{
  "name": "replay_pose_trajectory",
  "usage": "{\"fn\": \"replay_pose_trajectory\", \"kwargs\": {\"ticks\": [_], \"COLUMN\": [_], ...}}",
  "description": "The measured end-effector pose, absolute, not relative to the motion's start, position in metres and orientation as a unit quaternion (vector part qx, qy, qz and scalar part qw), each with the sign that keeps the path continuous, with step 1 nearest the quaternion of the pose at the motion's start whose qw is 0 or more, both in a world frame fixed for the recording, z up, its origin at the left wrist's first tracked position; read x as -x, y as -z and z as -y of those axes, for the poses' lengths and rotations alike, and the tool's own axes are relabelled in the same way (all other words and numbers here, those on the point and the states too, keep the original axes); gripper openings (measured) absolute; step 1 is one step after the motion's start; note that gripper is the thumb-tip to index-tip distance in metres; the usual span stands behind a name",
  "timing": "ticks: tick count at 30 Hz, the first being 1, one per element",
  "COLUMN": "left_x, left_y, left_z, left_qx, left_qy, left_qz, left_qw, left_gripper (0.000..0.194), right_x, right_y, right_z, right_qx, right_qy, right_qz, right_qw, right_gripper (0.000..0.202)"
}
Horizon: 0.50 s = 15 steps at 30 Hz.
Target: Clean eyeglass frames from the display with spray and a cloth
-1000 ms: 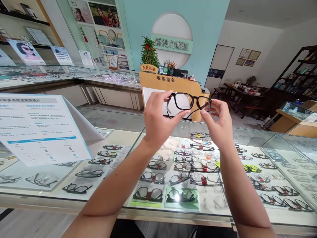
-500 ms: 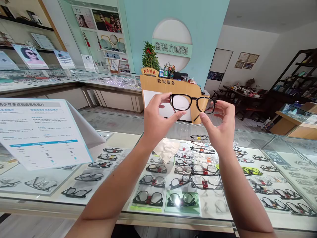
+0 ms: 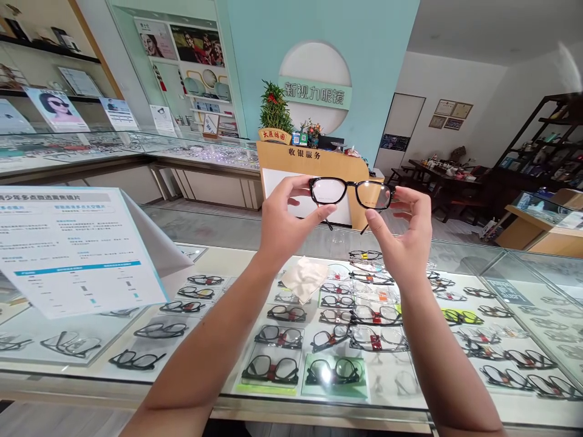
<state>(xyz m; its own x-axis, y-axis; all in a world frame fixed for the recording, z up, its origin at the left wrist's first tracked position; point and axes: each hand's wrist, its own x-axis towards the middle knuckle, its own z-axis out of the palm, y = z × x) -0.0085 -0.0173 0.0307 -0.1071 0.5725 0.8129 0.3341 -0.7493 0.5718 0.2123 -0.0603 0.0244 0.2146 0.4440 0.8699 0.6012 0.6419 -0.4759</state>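
Note:
A pair of black-framed eyeglasses (image 3: 351, 183) is held up at arm's length over the glass display counter, lenses facing me. My left hand (image 3: 291, 212) pinches its left end between thumb and fingers. The right end sits between the thumb and fingers of my right hand (image 3: 405, 227). Both temple tips hang below the rims, and faint print shows on the lenses. Beneath my hands, a crumpled cream cloth (image 3: 305, 278) lies on the counter top. Rows of other eyeglasses (image 3: 269, 369) are under and around it in the case.
A folded white information card (image 3: 82, 249) stands on the counter at left. The counter's glass front edge (image 3: 328, 405) runs along the bottom. Farther back are a wooden cashier desk (image 3: 310, 164) with a plant (image 3: 274, 109), more display cases (image 3: 204, 152) and a dark table (image 3: 449, 173).
The eyeglasses have tilted slightly and shifted a little left between my hands, so both temple tips show below the rims. Both hands keep their hold. The view has moved slightly.

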Motion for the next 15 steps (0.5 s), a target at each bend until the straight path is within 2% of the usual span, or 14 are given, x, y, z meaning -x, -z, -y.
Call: {"fn": "replay_pose_trajectory", "kwargs": {"ticks": [7,15], "left_x": [0.009,0.001], "left_y": [-0.029,-0.03], "left_z": [0.016,0.031], "left_qx": [-0.661,-0.647], "left_qy": [-0.661,-0.672], "left_qz": [-0.344,-0.356], "left_qw": [0.086,-0.055], "left_gripper": [0.059,0.057], "right_x": [-0.212,-0.215], "right_y": [-0.025,-0.023], "right_z": [0.061,0.057], "right_qx": [0.416,0.418], "right_qy": [0.053,0.012], "right_qz": [0.622,0.644], "right_qw": [0.661,0.641], "right_gripper": [0.053,0.047]}}
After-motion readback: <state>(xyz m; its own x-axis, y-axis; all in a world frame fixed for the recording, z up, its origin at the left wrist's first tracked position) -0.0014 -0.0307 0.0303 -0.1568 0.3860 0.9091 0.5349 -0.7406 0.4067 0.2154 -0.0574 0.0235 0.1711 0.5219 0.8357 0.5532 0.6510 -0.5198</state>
